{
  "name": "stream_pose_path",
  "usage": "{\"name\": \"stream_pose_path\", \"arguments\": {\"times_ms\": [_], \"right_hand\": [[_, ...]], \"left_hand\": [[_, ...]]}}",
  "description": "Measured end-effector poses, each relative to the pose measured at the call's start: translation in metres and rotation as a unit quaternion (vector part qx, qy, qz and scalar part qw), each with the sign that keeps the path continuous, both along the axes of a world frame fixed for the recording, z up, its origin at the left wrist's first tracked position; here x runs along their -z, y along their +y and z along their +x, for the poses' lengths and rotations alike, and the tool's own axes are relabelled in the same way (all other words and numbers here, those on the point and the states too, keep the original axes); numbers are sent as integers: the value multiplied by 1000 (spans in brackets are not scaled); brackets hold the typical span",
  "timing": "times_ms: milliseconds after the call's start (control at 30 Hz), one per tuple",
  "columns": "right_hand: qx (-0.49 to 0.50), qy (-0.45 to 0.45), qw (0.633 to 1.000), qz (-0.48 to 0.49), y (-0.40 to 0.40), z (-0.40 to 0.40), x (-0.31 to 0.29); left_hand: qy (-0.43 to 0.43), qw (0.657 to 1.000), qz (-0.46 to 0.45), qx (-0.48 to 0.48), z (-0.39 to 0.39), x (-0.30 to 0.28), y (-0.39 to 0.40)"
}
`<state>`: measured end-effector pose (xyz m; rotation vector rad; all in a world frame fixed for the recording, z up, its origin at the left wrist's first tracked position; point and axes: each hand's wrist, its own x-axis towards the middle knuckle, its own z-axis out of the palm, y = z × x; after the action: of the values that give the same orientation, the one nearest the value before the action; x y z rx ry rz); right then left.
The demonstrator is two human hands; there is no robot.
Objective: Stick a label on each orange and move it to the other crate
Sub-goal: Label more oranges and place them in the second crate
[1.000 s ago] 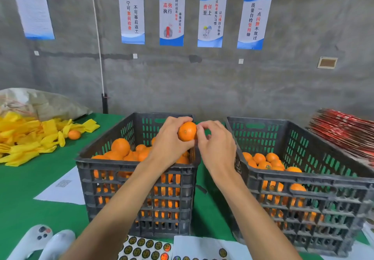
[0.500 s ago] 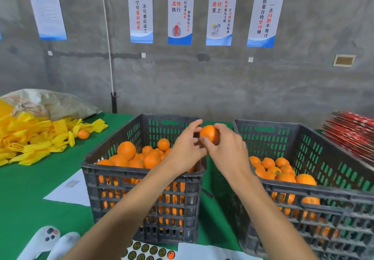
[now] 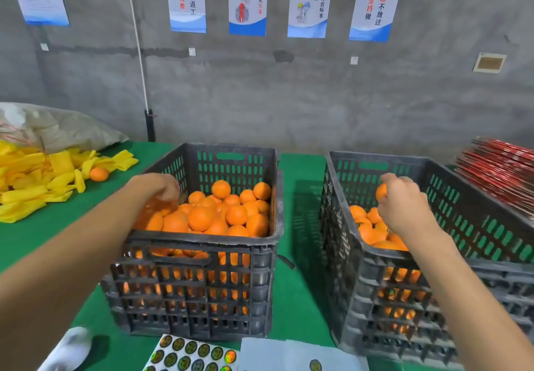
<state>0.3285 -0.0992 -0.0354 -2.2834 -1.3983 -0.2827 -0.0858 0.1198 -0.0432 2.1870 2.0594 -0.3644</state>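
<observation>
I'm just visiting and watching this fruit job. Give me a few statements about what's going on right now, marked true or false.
1. The right hand holds an orange over the right crate. True.
2. The left hand is peeling a label off the sheet. False: it reaches into the left crate; the sticker sheet lies untouched.
3. The right crate is fuller than the left one. False: the left crate's pile sits higher.
4. A lone orange lies among the yellow wrappers. True.
</observation>
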Motion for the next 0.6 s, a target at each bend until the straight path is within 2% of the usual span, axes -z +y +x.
{"name": "stream_pose_path", "arguments": {"times_ms": [100,233,333,433,500,600], "right_hand": [[6,6,1000,-26,4,4,5],[30,22,996,-80,3,3,6],[40,43,994,-97,0,0,5],[52,39,991,-115,-10,-3,3],[48,23,996,-70,-18,-6,1],[-59,-25,989,134,-30,-21,-2]], "left_hand": [[22,999,21,-9,-3,5,3],[-25,995,98,-7,3,-3,-12],[-124,978,166,6,9,-13,-31],[-244,950,195,25,22,-24,-62],[-323,921,211,52,35,-28,-88],[-415,881,203,99,56,-28,-128]]}}
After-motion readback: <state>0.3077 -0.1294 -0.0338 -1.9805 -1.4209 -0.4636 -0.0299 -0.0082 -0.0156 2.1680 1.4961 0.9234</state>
